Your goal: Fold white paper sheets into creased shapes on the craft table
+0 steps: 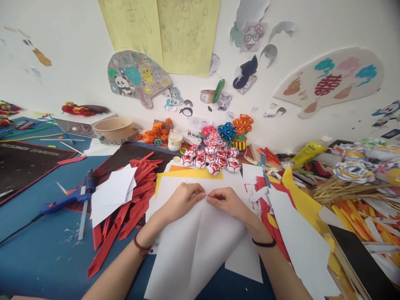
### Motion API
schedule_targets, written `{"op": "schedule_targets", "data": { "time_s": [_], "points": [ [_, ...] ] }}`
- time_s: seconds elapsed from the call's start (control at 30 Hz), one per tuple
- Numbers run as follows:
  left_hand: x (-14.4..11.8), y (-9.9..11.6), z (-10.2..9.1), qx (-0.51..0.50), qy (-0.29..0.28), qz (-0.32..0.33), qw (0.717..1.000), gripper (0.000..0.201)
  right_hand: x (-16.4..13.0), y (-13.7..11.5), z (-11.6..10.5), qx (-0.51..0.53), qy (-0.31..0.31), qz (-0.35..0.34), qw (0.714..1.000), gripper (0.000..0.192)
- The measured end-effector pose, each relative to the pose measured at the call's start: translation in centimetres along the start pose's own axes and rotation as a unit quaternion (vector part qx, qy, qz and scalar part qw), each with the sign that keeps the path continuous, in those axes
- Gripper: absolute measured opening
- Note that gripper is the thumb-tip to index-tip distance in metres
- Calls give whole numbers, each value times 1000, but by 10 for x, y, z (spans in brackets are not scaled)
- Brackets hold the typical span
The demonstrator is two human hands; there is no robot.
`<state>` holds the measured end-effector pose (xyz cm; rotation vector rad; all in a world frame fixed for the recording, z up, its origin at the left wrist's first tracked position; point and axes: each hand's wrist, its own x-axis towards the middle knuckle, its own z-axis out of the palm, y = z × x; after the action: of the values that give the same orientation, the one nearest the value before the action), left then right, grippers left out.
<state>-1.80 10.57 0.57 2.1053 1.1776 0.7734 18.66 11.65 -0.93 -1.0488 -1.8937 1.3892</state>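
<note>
A large sheet of white paper (200,246) with a crease down its middle lies in front of me and reaches past the table's near edge. My left hand (186,200) pinches its far edge near the centre, fingertips closed. Right beside it, my right hand (226,202) also pinches that edge, thumb and fingers together. The fingertips of both hands almost touch. Beyond them, yellow paper (193,172) lies partly under white sheets. Several red-and-white paper flowers (212,158) are heaped just behind it.
At the left are a blue glue gun (68,200), small white sheets (114,189) and folded red strips (134,216). White and yellow paper scraps (303,233), a dark flat object (362,262) and a yellow bottle (308,154) lie on the right. A tan bowl (114,128) stands by the wall.
</note>
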Motion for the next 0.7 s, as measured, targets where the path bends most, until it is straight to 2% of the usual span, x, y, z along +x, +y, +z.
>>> {"op": "schedule_targets", "data": {
  "time_s": [0.2,0.47,0.7],
  "points": [
    [0,0,-4,-18,-21,12,1000,21,-2,-4,1,10,5,-7,1000,29],
    [-1,2,3,33,-24,25,999,22,-1,-1,3,-7,4,-17,1000,29],
    [-2,9,5,6,6,27,1000,23,-2,-8,3,24,20,-20,999,29]
  ]
}}
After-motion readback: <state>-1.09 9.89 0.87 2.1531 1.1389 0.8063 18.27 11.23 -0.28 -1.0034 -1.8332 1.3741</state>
